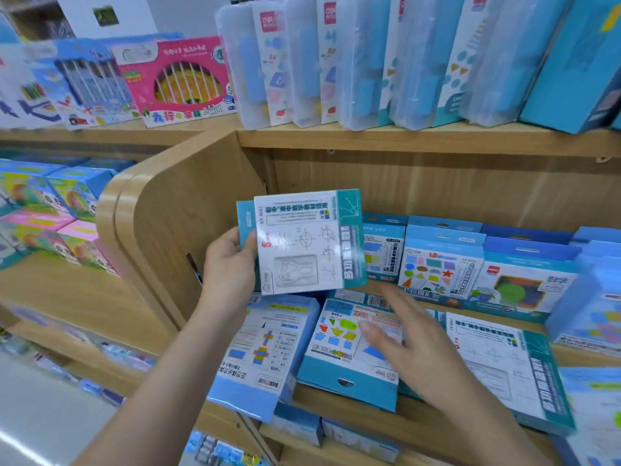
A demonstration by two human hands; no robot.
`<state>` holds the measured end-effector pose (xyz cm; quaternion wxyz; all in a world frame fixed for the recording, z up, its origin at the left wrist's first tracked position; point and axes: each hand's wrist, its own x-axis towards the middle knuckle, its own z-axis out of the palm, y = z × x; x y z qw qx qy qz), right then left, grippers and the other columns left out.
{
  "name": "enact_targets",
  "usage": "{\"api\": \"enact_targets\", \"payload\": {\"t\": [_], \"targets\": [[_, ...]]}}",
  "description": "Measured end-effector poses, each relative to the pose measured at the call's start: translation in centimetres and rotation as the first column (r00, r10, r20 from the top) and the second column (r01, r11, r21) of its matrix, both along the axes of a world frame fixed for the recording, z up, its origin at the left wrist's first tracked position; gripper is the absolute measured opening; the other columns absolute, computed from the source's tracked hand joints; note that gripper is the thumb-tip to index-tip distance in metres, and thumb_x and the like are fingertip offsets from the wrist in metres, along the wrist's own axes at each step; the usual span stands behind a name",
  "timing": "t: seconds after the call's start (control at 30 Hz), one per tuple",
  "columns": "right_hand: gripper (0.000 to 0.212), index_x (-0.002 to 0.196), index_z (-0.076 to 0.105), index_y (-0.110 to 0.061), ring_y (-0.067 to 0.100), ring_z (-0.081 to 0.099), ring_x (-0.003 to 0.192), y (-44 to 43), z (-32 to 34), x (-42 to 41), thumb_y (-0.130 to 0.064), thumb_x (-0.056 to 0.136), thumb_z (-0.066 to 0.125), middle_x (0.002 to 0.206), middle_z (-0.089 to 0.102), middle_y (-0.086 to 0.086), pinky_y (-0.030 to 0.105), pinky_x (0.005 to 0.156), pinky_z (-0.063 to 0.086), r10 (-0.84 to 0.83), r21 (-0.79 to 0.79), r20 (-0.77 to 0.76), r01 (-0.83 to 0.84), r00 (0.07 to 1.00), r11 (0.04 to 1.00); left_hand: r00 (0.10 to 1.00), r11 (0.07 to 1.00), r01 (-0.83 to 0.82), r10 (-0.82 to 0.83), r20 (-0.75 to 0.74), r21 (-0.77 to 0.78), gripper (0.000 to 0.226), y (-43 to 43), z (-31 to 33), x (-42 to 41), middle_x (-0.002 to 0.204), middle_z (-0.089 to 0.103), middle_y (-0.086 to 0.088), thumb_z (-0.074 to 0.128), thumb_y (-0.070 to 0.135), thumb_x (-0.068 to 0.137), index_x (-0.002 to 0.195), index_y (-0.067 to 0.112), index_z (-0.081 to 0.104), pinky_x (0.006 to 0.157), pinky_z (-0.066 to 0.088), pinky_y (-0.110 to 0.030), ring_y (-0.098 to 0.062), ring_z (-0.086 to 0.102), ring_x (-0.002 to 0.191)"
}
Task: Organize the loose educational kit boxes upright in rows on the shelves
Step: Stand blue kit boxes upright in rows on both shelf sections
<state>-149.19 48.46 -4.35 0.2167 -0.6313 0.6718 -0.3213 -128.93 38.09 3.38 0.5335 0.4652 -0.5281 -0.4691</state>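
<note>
While upright in the left grip (228,264), kit box (302,243) near the side panel (181,203), right grip (413,344) slack above flat boxes (336,368).

White-and-teal kit box (302,243) held upright (print upside-down); other boxes (336,371) lie flat below.

A white-and-teal cardboard kit box (304,243) sits above blue boxes lying flat (268,348) at the wooden shelf (353,418) front; a row of upright blue boxes (440,267) stands behind them.
</note>
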Motion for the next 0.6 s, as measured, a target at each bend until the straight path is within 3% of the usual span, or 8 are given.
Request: {"api": "enact_targets", "payload": {"t": [0.1, 0.2, 0.27, 0.4, 0.5, 0.6], "targets": [[0.078, 0.14, 0.027, -0.047, -0.009, 0.039, 0.126, -0.2, 2.3, -0.1, -0.07, 0.07, 0.051, 0.142, 0.039, -0.023, 0.031, 0.108, 0.038, -0.062, -0.031, 0.393, 0.081, 0.917, 0.996, 0.998, 0.996, 0.066, -0.065, -0.018, 0.056, 0.022, 1.1, -0.5, 0.2, 0.096, 0.074, -0.004, 0.045, 0.019, 0.1, 0.105, 0.014, 0.067, 0.067, 0.058, -0.037, -0.024, 0.071, 0.088], [0.066, 0.133, 0.035, -0.045, -0.019, 0.053, 0.102, -0.2, 4.2, 0.2, -0.047, 0.072, 0.061, 0.123, 0.054, -0.021, 0.007, 0.079, 0.048, -0.007, -0.074, 0.642, 0.071, 0.767, 0.995, 0.996, 0.993, 0.092, -0.09, -0.022, 0.077, 0.02, 1.9, -0.5, 0.1, 0.088, 0.075, -0.008, 0.049, 0.02, 0.098, 0.101, 0.011, 0.066, 0.063, 0.055, -0.036, -0.025, 0.071, 0.078], [0.061, 0.132, 0.041, -0.04, -0.014, 0.061, 0.094, -0.1, 4.7, 0.0, -0.032, 0.076, 0.063, 0.11, 0.064, -0.017, 0.005, 0.068, 0.047, 0.015, -0.078, 0.734, 0.062, 0.679, 0.995, 0.994, 0.991, 0.107, -0.106, -0.017, 0.076, 0.019, 2.5, -0.1, 0.0, 0.078, 0.073, -0.011, 0.054, 0.022, 0.095, 0.099, 0.007, 0.066, 0.054, 0.051, -0.031, -0.022, 0.069, 0.064], [0.06, 0.127, 0.053, -0.03, 0.013, 0.069, 0.093, 0.6, 4.5, -0.5, -0.017, 0.071, 0.068, 0.099, 0.074, -0.006, 0.023, 0.072, 0.056, 0.016, -0.048, 0.836, 0.043, 0.549, 0.998, 0.982, 0.981, 0.178, -0.182, 0.047, 0.079, 0.018, 4.4, -0.2, -0.9, 0.08, 0.074, -0.014, 0.058, 0.025, 0.092, 0.095, 0.011, 0.069, 0.058, 0.055, -0.037, -0.028, 0.07, 0.069], [0.051, 0.112, 0.067, -0.023, 0.02, 0.07, 0.091, 1.4, 3.9, -1.1, -0.027, 0.063, 0.081, 0.099, 0.074, 0.005, 0.028, 0.073, 0.058, -0.009, -0.036, 0.888, 0.091, 0.459, 0.995, 0.98, 0.973, 0.197, -0.191, -0.055, 0.125, 0.021, 5.6, -0.4, -1.7, 0.081, 0.073, -0.013, 0.056, 0.028, 0.092, 0.093, 0.012, 0.07, 0.056, 0.052, -0.033, -0.023, 0.067, 0.066], [0.048, 0.1, 0.072, -0.021, 0.018, 0.07, 0.082, 2.6, 3.2, -1.8, -0.034, 0.056, 0.085, 0.095, 0.074, 0.008, 0.026, 0.064, 0.056, -0.052, -0.016, 0.928, 0.179, 0.368, 0.984, 0.949, 0.939, 0.281, -0.241, -0.204, 0.197, 0.031, 7.1, -0.4, -2.5, 0.086, 0.072, -0.009, 0.063, 0.035, 0.083, 0.104, 0.012, 0.066, 0.053, 0.053, -0.029, -0.018, 0.067, 0.071]]}}
